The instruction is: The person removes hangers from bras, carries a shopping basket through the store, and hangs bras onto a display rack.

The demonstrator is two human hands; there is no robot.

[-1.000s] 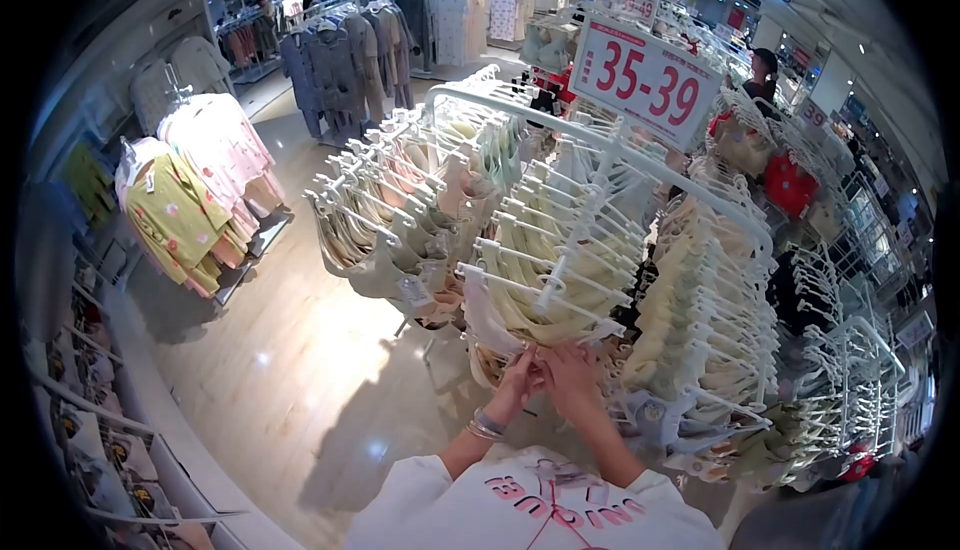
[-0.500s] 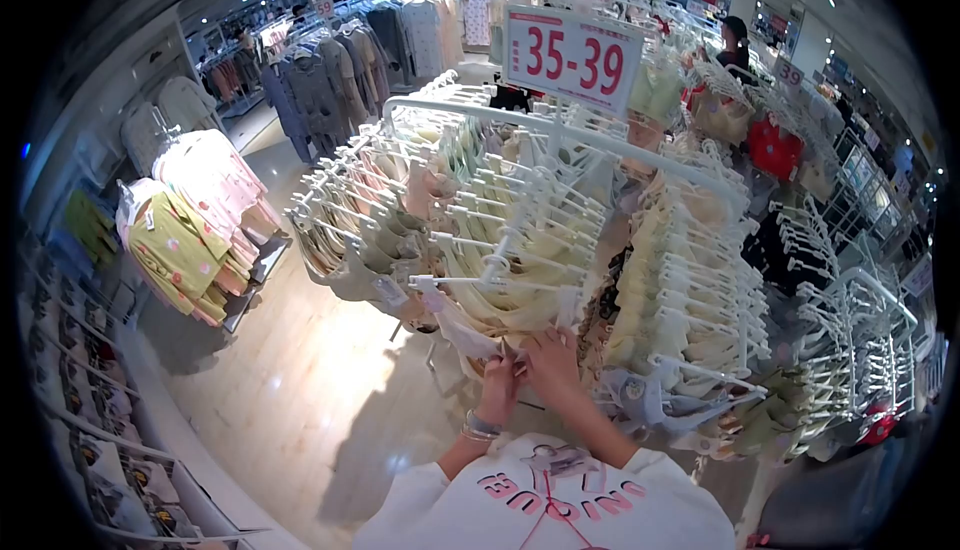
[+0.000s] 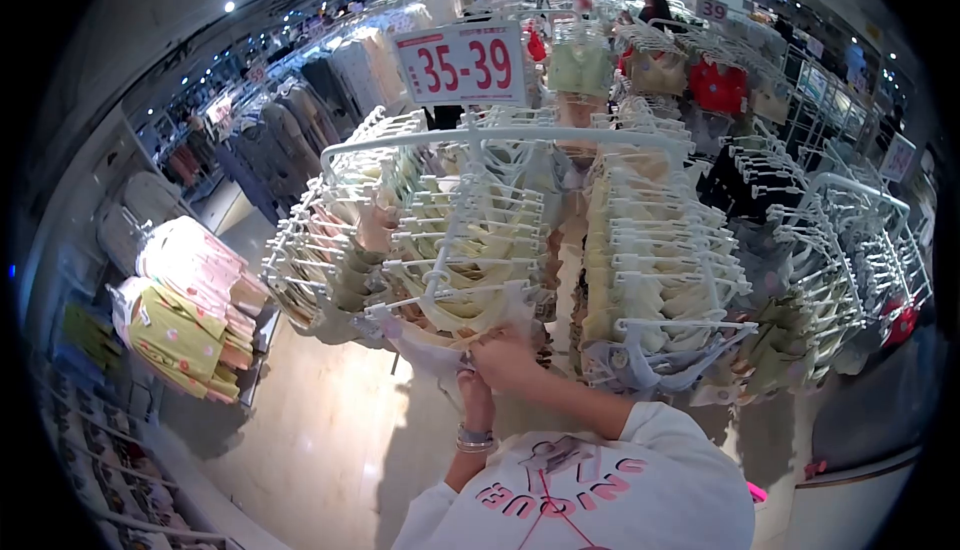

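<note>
A pale lilac bra (image 3: 425,350) hangs from a white hanger at the front of the middle row. My right hand (image 3: 503,358) is closed on its lower edge, just under the hanger. Below and slightly left of it, my left hand (image 3: 474,388) has its fingers pressed together near the same garment; what they hold is too small to make out. Behind hang pale yellow bras (image 3: 470,255) on white hangers. A row of cream and yellow bras (image 3: 650,280) is to the right.
A white rack bar (image 3: 560,135) crosses above the rows, with a 35-39 price sign (image 3: 462,65). Pink and green pajamas (image 3: 185,325) hang at the left. Another white rack (image 3: 865,185) stands at the right. A person (image 3: 652,2) is at the back.
The view has turned to the right, so the racks and sign appear further left. My right hand has moved left across the lilac bra, above my left hand.
</note>
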